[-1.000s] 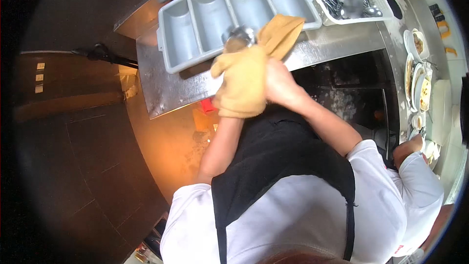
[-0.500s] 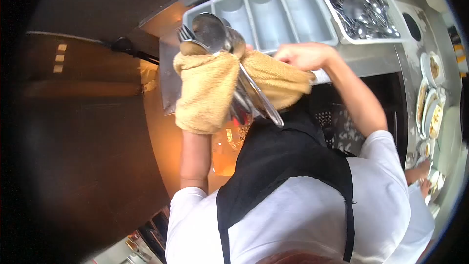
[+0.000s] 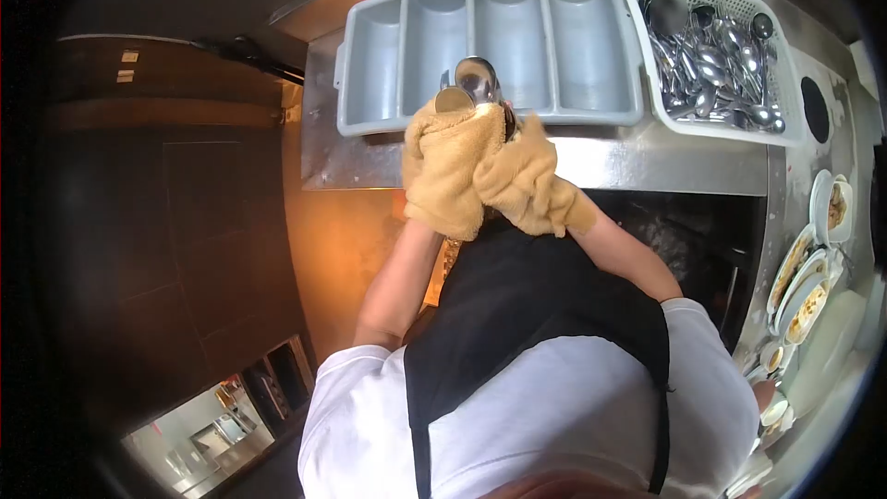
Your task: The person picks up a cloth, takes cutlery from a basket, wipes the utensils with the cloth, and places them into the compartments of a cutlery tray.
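A tan towel (image 3: 451, 183) covers both my hands in front of my apron. Under it my left hand (image 3: 442, 162) is closed around a bundle of cutlery, its fingers hidden by the cloth. Spoon bowls (image 3: 477, 80) stick up out of the top of the bundle, with what looks like a fork's tip beside them. My right hand (image 3: 531, 176), wrapped in another stretch of the tan cloth, presses against the bundle from the right. The lower ends of the cutlery are hidden.
Just beyond my hands lies a grey cutlery tray (image 3: 511, 46) with long compartments. To its right a white perforated basket (image 3: 730, 129) holds many spoons and other cutlery. Plates with food scraps (image 3: 804, 310) line the right counter. A steel counter edge (image 3: 665, 166) runs in front.
My right hand, bare before and gripping the towel's edge, is now covered by cloth and against the bundle. Both hands came together, and the cutlery turned more upright, its handles now hidden.
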A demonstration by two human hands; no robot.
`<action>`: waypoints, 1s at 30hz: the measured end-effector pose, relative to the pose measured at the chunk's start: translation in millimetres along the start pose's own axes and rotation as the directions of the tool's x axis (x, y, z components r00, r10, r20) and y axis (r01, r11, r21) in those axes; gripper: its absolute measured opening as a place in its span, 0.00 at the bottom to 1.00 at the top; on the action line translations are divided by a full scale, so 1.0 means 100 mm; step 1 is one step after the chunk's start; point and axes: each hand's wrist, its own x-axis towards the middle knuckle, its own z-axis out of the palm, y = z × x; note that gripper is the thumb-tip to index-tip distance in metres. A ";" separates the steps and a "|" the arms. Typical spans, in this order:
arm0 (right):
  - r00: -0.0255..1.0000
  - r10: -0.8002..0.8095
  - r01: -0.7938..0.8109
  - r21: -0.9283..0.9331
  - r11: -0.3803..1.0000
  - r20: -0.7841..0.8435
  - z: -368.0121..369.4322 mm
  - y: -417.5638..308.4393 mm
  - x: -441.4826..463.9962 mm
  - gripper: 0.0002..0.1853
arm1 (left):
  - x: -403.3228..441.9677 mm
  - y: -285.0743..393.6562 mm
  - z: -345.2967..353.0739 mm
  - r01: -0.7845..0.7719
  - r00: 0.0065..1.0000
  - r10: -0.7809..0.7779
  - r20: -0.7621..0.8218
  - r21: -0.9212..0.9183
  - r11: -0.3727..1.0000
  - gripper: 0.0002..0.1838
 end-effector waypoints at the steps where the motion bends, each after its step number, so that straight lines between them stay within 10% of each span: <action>1: 0.999 0.037 -0.038 0.025 0.999 0.021 -0.12 0.11 -0.09 0.18 | 0.04 -0.05 -0.03 -0.034 0.998 0.032 0.061 0.035 0.999 0.10; 5: 0.870 0.458 -0.493 0.316 0.811 0.182 -0.51 0.21 -0.20 0.18 | 0.24 0.08 -0.12 -0.096 0.995 0.098 0.006 0.269 0.958 0.12; 11: 0.883 0.438 -0.408 0.741 0.533 0.172 -0.73 -0.17 -0.21 0.20 | 0.10 0.38 -0.43 -0.061 0.953 0.225 -0.204 0.595 0.801 0.14; 17: 0.970 -0.229 0.218 0.126 0.968 0.083 -0.76 -0.22 -0.08 0.04 | -0.19 0.46 -0.58 0.127 0.929 0.271 -0.252 0.905 0.407 0.17; 19: 0.997 -0.014 0.029 0.210 0.977 -0.069 -0.60 -0.36 -0.08 0.05 | -0.19 0.47 -0.45 0.221 0.954 0.174 -0.245 0.964 0.145 0.17; 20: 0.917 0.360 -0.240 0.483 0.842 -0.172 -0.43 -0.55 -0.07 0.09 | -0.17 0.47 -0.36 0.240 0.965 0.108 -0.239 0.971 0.005 0.18; 22: 0.810 0.554 -0.466 0.363 0.807 -0.192 -0.26 -0.72 -0.03 0.16 | -0.11 0.32 -0.29 0.178 0.984 0.044 -0.173 0.973 -0.147 0.19; 24: 0.931 0.345 -0.360 -0.151 0.921 -0.116 -0.19 -0.72 0.02 0.19 | 0.06 -0.84 -0.97 -0.190 0.865 0.463 0.193 0.980 -0.055 0.26; 25: 0.953 0.290 -0.301 -0.225 0.927 -0.083 -0.15 -0.71 0.03 0.20 | 0.06 -0.70 -0.88 -0.199 0.852 0.435 0.293 0.948 -0.249 0.26; 27: 0.914 0.373 -0.306 0.336 0.891 -0.158 -0.10 -0.59 -0.02 0.16 | 0.05 -0.32 -0.62 -0.206 0.823 0.319 0.470 0.770 -0.604 0.27; 30: 0.928 0.319 -0.359 -0.222 0.907 -0.194 -0.05 -0.97 0.12 0.13 | 0.09 -0.07 -0.43 -0.214 0.782 0.122 0.612 0.446 -0.869 0.29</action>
